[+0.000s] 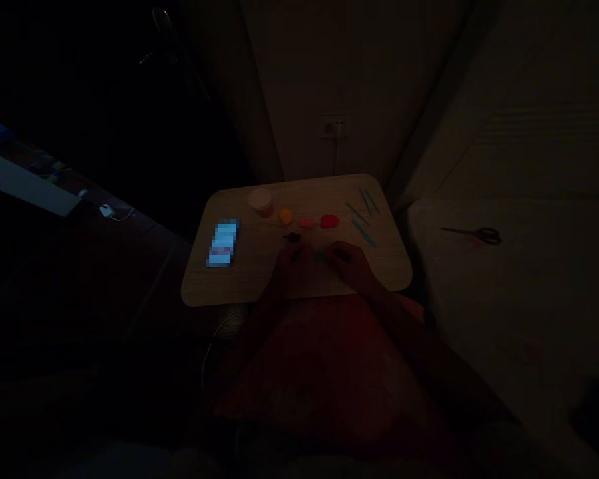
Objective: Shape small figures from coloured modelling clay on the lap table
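Observation:
The picture is very dark. Over the front of a small wooden table (249,279), my left hand (290,263) is curled, its fingers closed on something too dim to name. My right hand (352,265) has its fingers pinched at a small green piece of modelling clay (320,255), which shows between the two hands. Just beyond them lie a dark lump (293,237), a pink piece of clay (307,224), a red piece of clay (330,221) and an orange round piece (285,216).
A lidded tub (261,201) stands at the table's back left, near a lit phone (223,243). Several blue-green modelling tools (364,233) lie at the right. Scissors (486,235) rest on a pale surface further right. A plugged socket (335,126) is on the wall.

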`<action>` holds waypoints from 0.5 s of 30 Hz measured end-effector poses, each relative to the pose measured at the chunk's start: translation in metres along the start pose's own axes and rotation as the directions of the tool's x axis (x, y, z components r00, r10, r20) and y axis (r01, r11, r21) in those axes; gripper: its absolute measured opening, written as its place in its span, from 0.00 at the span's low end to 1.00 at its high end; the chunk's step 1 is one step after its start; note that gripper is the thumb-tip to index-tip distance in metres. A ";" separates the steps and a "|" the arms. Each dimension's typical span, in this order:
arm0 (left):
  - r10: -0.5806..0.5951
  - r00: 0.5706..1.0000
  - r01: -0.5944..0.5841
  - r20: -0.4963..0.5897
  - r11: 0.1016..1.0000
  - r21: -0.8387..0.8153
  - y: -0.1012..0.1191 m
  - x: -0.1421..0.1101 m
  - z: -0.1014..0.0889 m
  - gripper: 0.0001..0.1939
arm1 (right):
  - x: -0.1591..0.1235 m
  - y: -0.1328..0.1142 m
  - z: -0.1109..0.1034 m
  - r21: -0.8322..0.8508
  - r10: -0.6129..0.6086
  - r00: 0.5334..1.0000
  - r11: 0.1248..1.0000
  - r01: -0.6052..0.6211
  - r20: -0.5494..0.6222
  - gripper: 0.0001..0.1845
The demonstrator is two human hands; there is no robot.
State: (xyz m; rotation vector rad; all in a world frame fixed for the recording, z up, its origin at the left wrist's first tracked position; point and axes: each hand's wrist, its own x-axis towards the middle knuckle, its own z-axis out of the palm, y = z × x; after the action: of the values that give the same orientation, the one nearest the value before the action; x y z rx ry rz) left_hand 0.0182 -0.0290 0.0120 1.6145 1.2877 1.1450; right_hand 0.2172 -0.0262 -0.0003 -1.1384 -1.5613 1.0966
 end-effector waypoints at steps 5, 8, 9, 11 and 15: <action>0.054 0.994 -0.045 -0.092 0.995 0.091 -0.004 0.000 0.000 0.10 | -0.001 -0.002 0.000 -0.056 -0.027 0.999 0.998 0.025 -0.036 0.17; 0.071 0.994 -0.057 -0.083 0.985 0.163 -0.005 -0.001 0.001 0.10 | -0.001 -0.005 -0.002 -0.211 -0.033 0.996 0.977 0.015 -0.084 0.14; 0.083 0.995 -0.071 -0.059 0.981 0.181 -0.005 -0.001 0.002 0.10 | -0.001 -0.006 -0.005 -0.249 -0.035 0.992 0.969 0.005 -0.119 0.14; 0.108 0.994 -0.105 -0.002 0.971 0.216 -0.005 -0.002 0.003 0.12 | 0.000 -0.004 -0.011 -0.289 -0.052 0.977 0.957 -0.009 -0.204 0.13; 0.174 0.974 -0.213 0.145 0.922 0.324 -0.005 -0.005 0.006 0.16 | 0.001 0.001 -0.029 -0.289 -0.091 0.942 0.957 -0.007 -0.322 0.12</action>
State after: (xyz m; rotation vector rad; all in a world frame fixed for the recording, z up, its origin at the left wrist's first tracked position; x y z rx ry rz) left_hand 0.0217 -0.0335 0.0051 2.0698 1.3253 0.9650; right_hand 0.2449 -0.0206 0.0052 -1.3956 -1.4935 0.6174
